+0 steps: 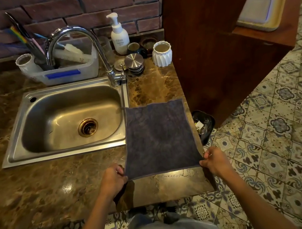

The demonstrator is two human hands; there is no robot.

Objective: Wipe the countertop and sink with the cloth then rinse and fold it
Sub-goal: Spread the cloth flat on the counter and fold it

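- Here, a brown marbled stone countertop (pixel 42 192) is seen, spanning the view from 9 to 3 o'clock.
- A rectangular stainless-steel sink (pixel 66 122) is set into it at 10 o'clock.
- A dark grey square cloth (pixel 160 137) is spread flat at 3 o'clock of the sink.
- Its near corners are pinched by the left hand (pixel 112 179) and right hand (pixel 215 161).

Dark grey cloth (pixel 159 137), brown marbled countertop (pixel 47 184)
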